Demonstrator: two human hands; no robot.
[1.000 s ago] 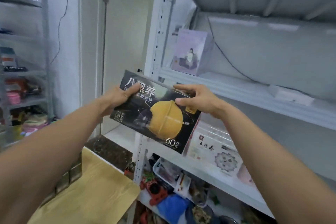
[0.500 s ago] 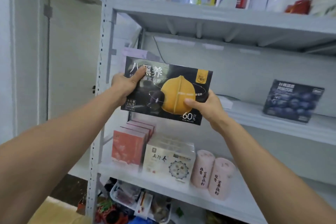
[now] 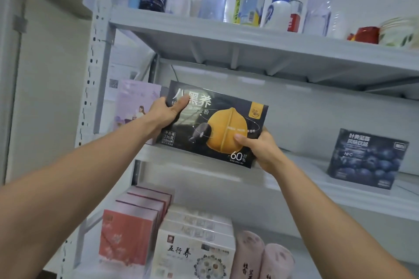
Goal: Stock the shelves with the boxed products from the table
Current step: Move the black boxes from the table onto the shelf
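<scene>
Both hands grasp a black box (image 3: 215, 123): left hand (image 3: 164, 113) at its upper-left corner, right hand (image 3: 260, 147) at its lower-right. The box is at the middle shelf (image 3: 317, 188), a lilac box (image 3: 133, 104) just left of the left hand.

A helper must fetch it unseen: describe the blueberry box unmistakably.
On the white shelving unit, go to the middle shelf, far right. The dark blue box stands alone, printed with blueberries; the black box left of it shows a yellow fruit.
</scene>
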